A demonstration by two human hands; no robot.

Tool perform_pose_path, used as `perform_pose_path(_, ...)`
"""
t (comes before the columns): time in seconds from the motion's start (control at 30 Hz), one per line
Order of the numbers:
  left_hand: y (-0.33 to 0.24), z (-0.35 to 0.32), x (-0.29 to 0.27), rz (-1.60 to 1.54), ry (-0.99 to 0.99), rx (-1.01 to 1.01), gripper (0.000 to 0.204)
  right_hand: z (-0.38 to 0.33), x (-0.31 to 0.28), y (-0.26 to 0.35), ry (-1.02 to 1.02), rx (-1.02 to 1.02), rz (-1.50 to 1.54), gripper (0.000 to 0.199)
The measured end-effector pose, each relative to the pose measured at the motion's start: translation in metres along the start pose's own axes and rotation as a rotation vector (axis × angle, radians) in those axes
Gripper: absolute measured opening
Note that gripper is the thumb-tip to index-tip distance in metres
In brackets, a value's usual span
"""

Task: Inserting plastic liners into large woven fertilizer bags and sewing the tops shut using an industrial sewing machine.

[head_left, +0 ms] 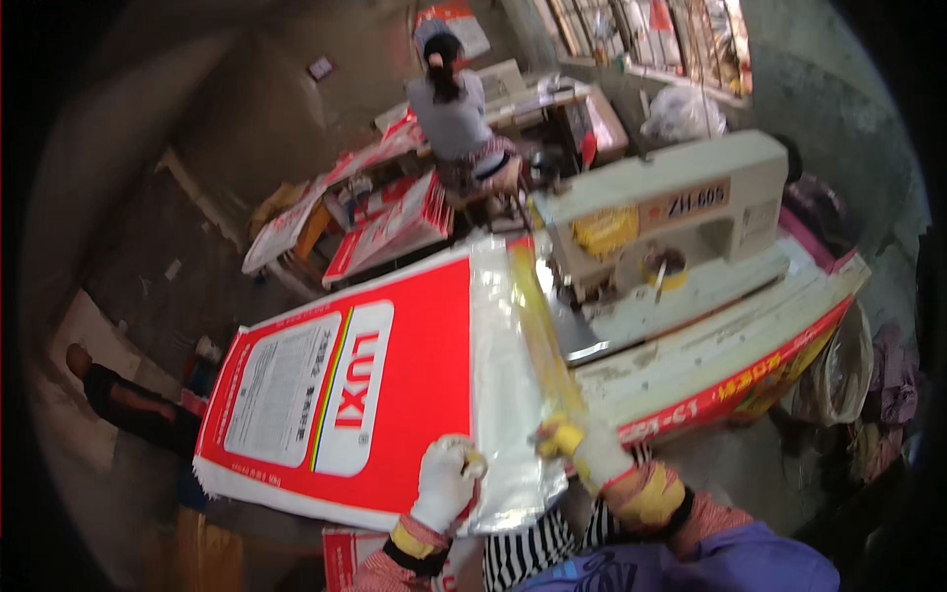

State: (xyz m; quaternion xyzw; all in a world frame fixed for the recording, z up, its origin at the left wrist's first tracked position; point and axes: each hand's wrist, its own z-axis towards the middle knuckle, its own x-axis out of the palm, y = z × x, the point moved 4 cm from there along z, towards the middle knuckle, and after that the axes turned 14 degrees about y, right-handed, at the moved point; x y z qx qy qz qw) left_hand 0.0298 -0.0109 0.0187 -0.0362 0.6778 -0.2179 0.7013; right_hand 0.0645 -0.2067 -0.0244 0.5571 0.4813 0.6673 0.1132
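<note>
A stack of flat red and white printed sacks (424, 345) lies before me, with a shiny, silvery clear liner strip (498, 395) along its right side. My left hand (449, 483), in a white glove, rests at the near edge where red meets liner; its fingers are curled in on the top sack. My right hand (587, 449), in a white glove with yellow patches, is just right of the liner, beside the lower end of a yellowish see-through band (538, 326). Its fingers are smeared, and whether they hold that band does not show.
A beige sewing machine (671, 207) stands on a worn table (720, 335) to my right. Farther off, a person (454, 113) sits at another machine, beside more red and white sacks (395, 227). Another person's arm (133, 400) shows at far left. A plastic bag (838, 365) hangs by the table's right end.
</note>
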Motion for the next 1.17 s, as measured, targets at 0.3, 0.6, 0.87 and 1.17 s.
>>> perform_pose_path(0.3, 0.008, 0.008, 0.000, -0.062, 0.104, -0.147, 0.022, 0.033, -0.001, 0.005, -0.183, -0.114, -0.036, 0.016)
perform_pose_path(0.6, 0.035, -0.004, -0.006, -0.837, 0.079, -0.421, 0.014, 0.036, 0.021, 0.009, -0.149, -0.133, -0.901, 0.044)
perform_pose_path(0.87, 0.031, 0.001, -0.013, -0.891, 0.122, -0.398, 0.011, 0.085, 0.027, -0.010, 0.244, 0.147, -0.827, 0.042)
perform_pose_path(1.17, 0.016, 0.012, -0.046, -1.098, 0.228, -0.447, 0.038, 0.079, 0.061, 0.015, 0.224, 0.061, -1.219, 0.035)
